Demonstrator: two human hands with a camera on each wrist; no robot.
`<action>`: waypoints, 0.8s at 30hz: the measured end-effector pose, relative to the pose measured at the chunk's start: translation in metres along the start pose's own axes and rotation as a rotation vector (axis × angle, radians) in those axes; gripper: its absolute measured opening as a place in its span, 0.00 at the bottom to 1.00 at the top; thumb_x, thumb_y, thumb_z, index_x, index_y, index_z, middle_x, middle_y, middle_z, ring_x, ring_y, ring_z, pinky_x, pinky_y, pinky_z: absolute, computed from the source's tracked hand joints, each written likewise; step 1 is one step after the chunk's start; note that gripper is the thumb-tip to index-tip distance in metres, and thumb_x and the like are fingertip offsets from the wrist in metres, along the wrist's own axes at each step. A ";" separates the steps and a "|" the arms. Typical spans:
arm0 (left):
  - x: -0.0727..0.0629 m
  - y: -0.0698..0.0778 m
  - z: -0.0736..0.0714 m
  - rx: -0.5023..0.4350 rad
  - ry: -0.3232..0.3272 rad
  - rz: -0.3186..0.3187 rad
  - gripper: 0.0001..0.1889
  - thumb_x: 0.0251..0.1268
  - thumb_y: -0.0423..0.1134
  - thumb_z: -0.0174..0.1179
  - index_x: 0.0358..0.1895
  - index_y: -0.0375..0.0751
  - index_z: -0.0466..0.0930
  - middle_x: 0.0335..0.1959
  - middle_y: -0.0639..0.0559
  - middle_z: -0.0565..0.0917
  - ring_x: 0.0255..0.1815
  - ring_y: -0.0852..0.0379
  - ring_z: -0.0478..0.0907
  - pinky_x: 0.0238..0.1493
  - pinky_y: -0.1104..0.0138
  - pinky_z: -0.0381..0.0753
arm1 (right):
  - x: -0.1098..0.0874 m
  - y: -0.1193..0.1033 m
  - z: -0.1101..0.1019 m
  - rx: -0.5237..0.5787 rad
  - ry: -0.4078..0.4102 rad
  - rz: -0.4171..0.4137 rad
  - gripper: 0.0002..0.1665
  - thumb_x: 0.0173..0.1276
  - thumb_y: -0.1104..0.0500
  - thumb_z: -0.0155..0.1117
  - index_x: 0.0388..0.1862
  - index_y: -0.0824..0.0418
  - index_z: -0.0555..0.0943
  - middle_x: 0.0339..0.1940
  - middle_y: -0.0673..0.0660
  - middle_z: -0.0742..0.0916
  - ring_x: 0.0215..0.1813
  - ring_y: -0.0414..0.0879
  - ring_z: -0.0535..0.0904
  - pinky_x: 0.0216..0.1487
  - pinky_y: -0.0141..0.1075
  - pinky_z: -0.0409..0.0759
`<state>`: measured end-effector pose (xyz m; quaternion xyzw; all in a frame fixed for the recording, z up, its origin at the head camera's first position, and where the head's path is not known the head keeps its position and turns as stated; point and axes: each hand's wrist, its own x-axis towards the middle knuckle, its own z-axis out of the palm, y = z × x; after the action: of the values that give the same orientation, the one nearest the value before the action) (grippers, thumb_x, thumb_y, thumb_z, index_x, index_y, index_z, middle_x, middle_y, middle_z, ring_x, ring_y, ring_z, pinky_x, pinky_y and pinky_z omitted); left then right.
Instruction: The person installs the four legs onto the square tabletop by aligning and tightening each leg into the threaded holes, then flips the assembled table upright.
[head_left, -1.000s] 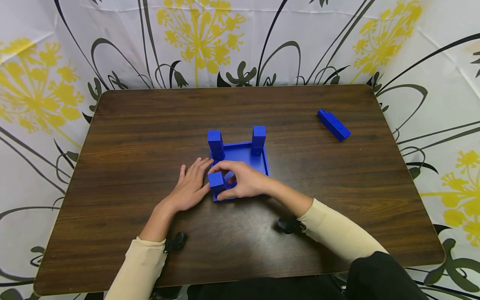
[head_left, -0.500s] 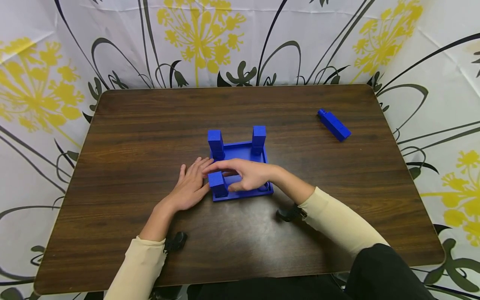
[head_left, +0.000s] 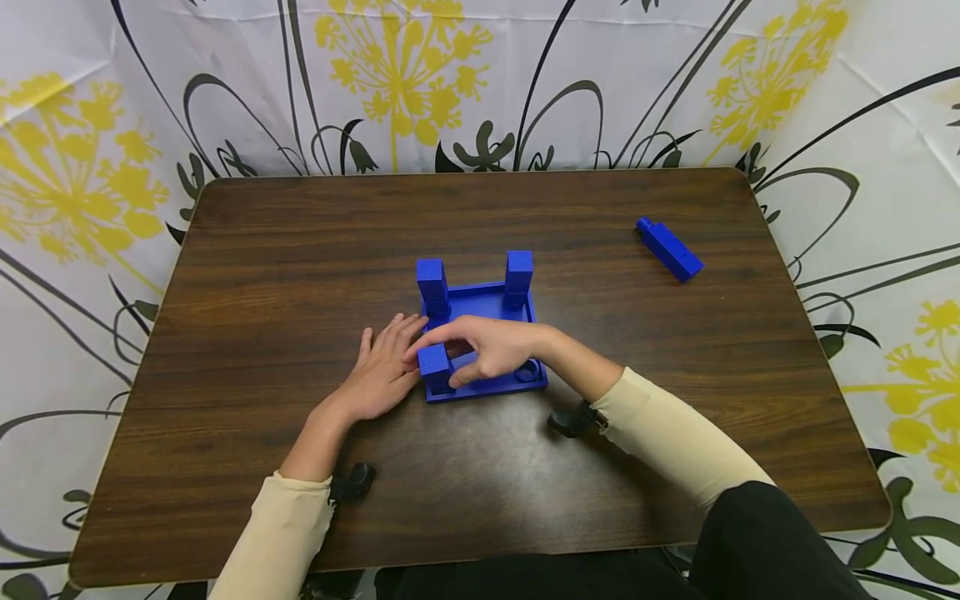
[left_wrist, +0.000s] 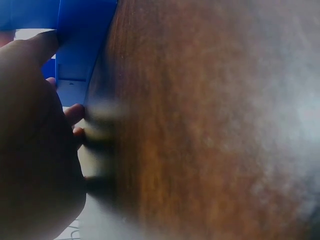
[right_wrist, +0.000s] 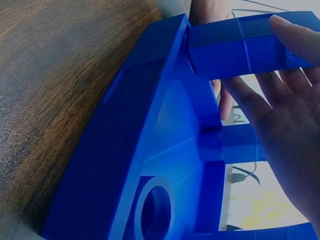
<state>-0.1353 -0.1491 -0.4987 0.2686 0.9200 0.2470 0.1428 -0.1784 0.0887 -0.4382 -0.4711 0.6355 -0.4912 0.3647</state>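
A shallow square blue tray-like base [head_left: 483, 307] lies on the table with three square blue legs standing at its corners. My right hand [head_left: 501, 346] holds the near left leg [head_left: 433, 362], thumb on one side and fingers on the other; in the right wrist view this leg [right_wrist: 220, 47] rises from the corner of the base. My left hand [head_left: 381, 368] lies palm down along the left side of the base, fingers stretched out, thumb touching its edge. At the near right corner shows a round socket [head_left: 528, 370] with no leg in it.
A loose blue leg [head_left: 670, 250] with a round threaded-looking end lies at the back right of the brown wooden table [head_left: 300, 242]. The far left leg [head_left: 431, 283] and far right leg [head_left: 518, 275] stand upright. A patterned curtain [head_left: 525, 83] hangs behind.
My right hand has shifted its hold on the near left leg, its thumb moving up and away and then back against it, uncovering the round socket. The left hand stays put.
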 end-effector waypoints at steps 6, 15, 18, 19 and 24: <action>0.001 -0.001 0.000 -0.014 0.009 0.000 0.34 0.74 0.41 0.46 0.79 0.48 0.44 0.79 0.44 0.47 0.79 0.42 0.36 0.67 0.34 0.28 | -0.002 0.002 0.001 0.004 0.028 0.029 0.36 0.63 0.71 0.67 0.70 0.64 0.69 0.69 0.55 0.74 0.70 0.40 0.68 0.65 0.38 0.70; 0.000 -0.002 0.000 -0.033 0.008 -0.004 0.35 0.74 0.41 0.47 0.79 0.51 0.42 0.79 0.45 0.47 0.79 0.42 0.36 0.67 0.35 0.29 | -0.002 0.006 0.004 0.027 0.082 0.034 0.33 0.62 0.68 0.70 0.66 0.64 0.72 0.65 0.58 0.77 0.68 0.43 0.70 0.63 0.38 0.72; 0.001 -0.001 -0.001 -0.039 0.005 -0.010 0.35 0.74 0.42 0.47 0.79 0.52 0.42 0.79 0.46 0.47 0.79 0.42 0.36 0.67 0.35 0.28 | -0.003 0.006 0.006 0.020 0.111 0.055 0.31 0.62 0.66 0.71 0.64 0.64 0.73 0.65 0.58 0.77 0.69 0.42 0.69 0.62 0.37 0.72; 0.000 -0.001 -0.001 -0.040 0.005 -0.011 0.35 0.73 0.42 0.47 0.79 0.52 0.42 0.79 0.45 0.47 0.79 0.42 0.36 0.67 0.35 0.28 | -0.003 0.005 0.007 0.014 0.122 0.063 0.31 0.62 0.66 0.71 0.64 0.63 0.73 0.65 0.57 0.77 0.69 0.42 0.68 0.62 0.37 0.72; 0.000 -0.001 0.000 -0.047 -0.004 -0.023 0.35 0.75 0.45 0.47 0.79 0.52 0.42 0.79 0.45 0.47 0.79 0.42 0.36 0.67 0.35 0.28 | -0.005 0.005 0.012 -0.024 0.175 0.080 0.29 0.62 0.64 0.72 0.61 0.63 0.75 0.64 0.56 0.77 0.71 0.42 0.65 0.60 0.37 0.74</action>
<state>-0.1363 -0.1500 -0.4993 0.2551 0.9166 0.2666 0.1537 -0.1669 0.0904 -0.4464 -0.4049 0.6891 -0.5079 0.3212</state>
